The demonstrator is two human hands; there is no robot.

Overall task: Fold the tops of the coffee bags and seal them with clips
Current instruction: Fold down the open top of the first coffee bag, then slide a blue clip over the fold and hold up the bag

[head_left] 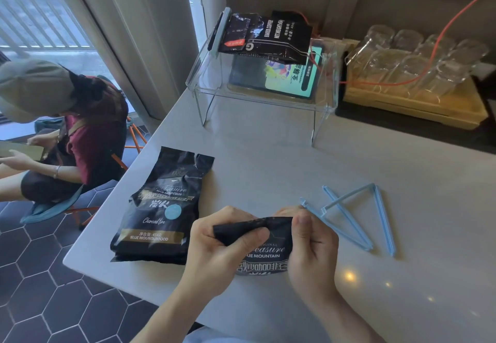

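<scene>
A black coffee bag (264, 254) stands in front of me, its top bent over. My left hand (217, 246) pinches the left end of that folded top and my right hand (311, 246) pinches the right end. A second black coffee bag (161, 208) lies flat on the table to the left, its top open and uncreased. Two light blue sealing clips lie open in V shapes just right of my right hand: the nearer clip (336, 223) and the farther clip (381, 213).
A clear acrylic stand (204, 82) at the back carries more black bags (271, 36), with a lit tablet (290, 76) underneath. A tray of upturned glasses (413, 68) sits at the back right. The table's left edge (112, 189) drops off beside a seated person (67, 133).
</scene>
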